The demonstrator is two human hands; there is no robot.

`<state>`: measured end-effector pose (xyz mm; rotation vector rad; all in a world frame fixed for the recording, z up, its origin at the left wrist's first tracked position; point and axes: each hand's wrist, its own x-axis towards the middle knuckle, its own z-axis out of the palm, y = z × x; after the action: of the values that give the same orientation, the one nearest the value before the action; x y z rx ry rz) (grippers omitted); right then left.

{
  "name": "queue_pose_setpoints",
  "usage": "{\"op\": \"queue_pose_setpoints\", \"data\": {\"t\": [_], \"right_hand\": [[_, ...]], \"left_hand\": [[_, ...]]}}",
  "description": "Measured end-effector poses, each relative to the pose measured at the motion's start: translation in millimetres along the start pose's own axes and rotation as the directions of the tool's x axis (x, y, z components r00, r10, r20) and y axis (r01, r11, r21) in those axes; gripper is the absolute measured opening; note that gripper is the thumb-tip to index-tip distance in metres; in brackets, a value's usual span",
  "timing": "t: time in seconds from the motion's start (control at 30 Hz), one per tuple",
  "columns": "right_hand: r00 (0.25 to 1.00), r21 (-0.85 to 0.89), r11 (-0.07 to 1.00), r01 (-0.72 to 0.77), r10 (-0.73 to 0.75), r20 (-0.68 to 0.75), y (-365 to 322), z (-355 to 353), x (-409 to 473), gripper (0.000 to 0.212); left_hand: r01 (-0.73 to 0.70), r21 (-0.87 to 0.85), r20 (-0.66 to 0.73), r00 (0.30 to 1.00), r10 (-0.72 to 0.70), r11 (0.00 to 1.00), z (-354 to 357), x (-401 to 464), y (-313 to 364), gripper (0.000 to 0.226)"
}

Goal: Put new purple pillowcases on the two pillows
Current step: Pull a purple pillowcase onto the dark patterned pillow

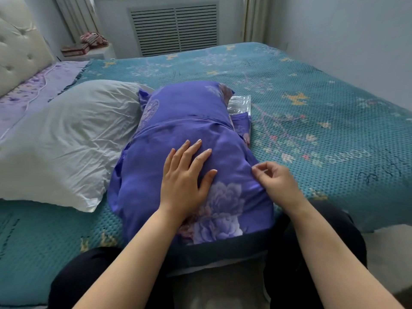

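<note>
Pressing left hand (pixel 186 175) on purple-cased pillow (pixel 185 128) (flat), right hand (pixel 275 179) pinching its edge

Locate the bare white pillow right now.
In the head view the white pillow lies on the teal bedspread, left of centre, its right edge against the purple-cased pillow and below the headboard.

Single head-worn wide-angle view, looking forward and down, close over the bed (pixel 312 121), window wall beyond
</note>
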<state>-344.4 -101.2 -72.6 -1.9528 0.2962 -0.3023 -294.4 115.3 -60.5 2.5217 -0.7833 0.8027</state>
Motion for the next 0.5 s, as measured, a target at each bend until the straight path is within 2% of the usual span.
{"op": "queue_pose_setpoints", "data": {"t": [0.07, 0.1, 0.17, 0.2, 0.27, 0.3, 0.33, 0.37, 0.43, 0.47, 0.5], "right_hand": [[0.982, -0.176, 0.981, 0.078, -0.106, -0.157, -7.4, -7.6, 3.9, 0.009], [0.971, -0.265, 0.963, 0.052, -0.111, -0.212, -7.8, -12.7, 2.2, 0.01], [0.969, -0.397, 0.916, -0.062, -0.04, -0.244, -1.8, -21.1, -2.9, 0.026], [0.978, -0.421, 0.9, -0.115, 0.027, -0.209, 0.3, -23.4, -8.9, 0.043], [0.986, -0.39, 0.906, -0.163, 0.165, -0.028, 8.1, -19.5, -20.7, 0.075], [0.975, -0.382, 0.907, -0.176, 0.213, 0.058, 11.9, -14.6, -26.1, 0.076], [0.965, -0.357, 0.916, -0.183, 0.237, 0.114, 16.0, -8.3, -30.3, 0.067], [0.961, -0.28, 0.939, -0.202, 0.244, 0.128, 22.0, -1.7, -34.1, 0.056], [0.977, -0.05, 0.978, -0.203, 0.206, 0.058, 31.9, 9.8, -41.3, 0.048], [0.985, -0.003, 0.985, -0.171, 0.171, -0.01, 35.1, 11.9, -44.6, 0.049], [0.988, -0.038, 0.99, -0.138, 0.135, -0.074, 35.2, 11.7, -48.1, 0.05]], "left_hand": [[0.008, 0.007, 0.008, 1.0, -0.008, 1.0, 0.7, -0.8, 6.0, 0.046], [0.002, 0.016, 0.028, 1.0, -0.002, 1.0, 2.9, -1.6, 10.3, 0.047], [-0.014, 0.04, 0.09, 0.996, 0.01, 0.999, 7.6, -4.5, 15.9, 0.05], [-0.024, 0.053, 0.125, 0.992, 0.017, 0.998, 10.2, -5.6, 17.8, 0.052], [-0.038, 0.084, 0.171, 0.985, 0.023, 0.996, 14.4, -5.2, 20.2, 0.055], [-0.037, 0.097, 0.179, 0.984, 0.019, 0.995, 15.0, -4.3, 21.1, 0.055], [-0.031, 0.109, 0.18, 0.984, 0.011, 0.994, 14.9, -3.3, 21.9, 0.054], [-0.026, 0.116, 0.184, 0.983, 0.004, 0.993, 15.9, -2.5, 23.5, 0.054], [-0.02, 0.127, 0.19, 0.982, -0.005, 0.992, 17.7, -2.6, 26.7, 0.053], [-0.024, 0.136, 0.19, 0.982, -0.002, 0.99, 18.7, -3.3, 28.4, 0.052], [-0.034, 0.149, 0.184, 0.983, 0.006, 0.988, 20.6, -4.2, 29.8, 0.052]]}}
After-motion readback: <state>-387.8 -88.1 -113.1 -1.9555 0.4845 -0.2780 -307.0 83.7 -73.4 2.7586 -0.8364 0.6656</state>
